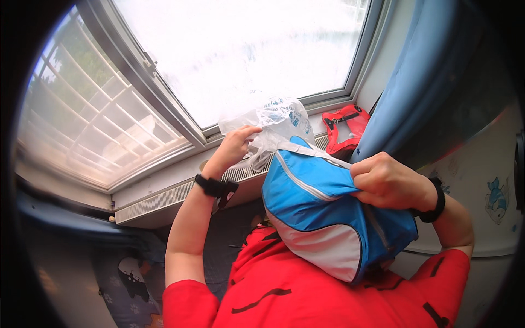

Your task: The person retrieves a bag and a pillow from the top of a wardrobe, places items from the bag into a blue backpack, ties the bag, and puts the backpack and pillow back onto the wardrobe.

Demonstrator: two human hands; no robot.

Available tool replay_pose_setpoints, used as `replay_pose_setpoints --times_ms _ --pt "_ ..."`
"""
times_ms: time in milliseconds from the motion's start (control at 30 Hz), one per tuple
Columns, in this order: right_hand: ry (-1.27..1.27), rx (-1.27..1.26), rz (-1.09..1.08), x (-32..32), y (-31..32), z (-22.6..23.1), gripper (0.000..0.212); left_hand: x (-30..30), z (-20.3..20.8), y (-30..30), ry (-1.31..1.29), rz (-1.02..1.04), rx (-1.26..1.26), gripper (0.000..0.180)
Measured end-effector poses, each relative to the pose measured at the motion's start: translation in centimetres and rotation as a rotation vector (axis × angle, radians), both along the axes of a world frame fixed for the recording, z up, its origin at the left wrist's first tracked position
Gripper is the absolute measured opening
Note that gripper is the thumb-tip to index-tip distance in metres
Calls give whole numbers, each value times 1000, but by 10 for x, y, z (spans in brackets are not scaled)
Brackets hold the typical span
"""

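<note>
A: Left to right? Open window (109, 120), radiator grille (164, 197) under its sill.
B: Left hand (236, 145) pinches a clear plastic bag (279, 123) above the blue cooler bag (317, 218); right hand (385, 183) clenched on its fabric.
A: Red pouch (345, 128) at sill's right end, blue curtain (421, 82) beside.

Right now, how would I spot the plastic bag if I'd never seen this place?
Find the big window, then look down to its sill. Just below it, the left hand pinches a crinkled clear plastic bag with blue print, poking from the top of the blue bag. It is the only see-through thing; its neighbours are solid blue or red.
</note>
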State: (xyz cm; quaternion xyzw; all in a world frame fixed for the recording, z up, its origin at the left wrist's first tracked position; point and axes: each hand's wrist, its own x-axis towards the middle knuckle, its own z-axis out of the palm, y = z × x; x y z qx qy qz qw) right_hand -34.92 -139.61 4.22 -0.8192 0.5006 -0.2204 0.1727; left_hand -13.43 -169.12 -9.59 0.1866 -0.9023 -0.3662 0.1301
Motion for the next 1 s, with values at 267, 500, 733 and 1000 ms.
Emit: replay_pose_setpoints --times_ms 267,500,733,1000 --pt "-21 -23 35 11 -21 -6 21 -12 16 14 -128 -90 -4 46" --pt "-65 -32 -77 4 -29 -12 18 48 28 19 -80 -48 -35 45" --pt "-109 -29 -275 14 -40 -16 16 97 -17 41 12 72 259 39" --pt "-107 -38 -392 16 -80 -26 15 110 -35 36 253 185 593 38"
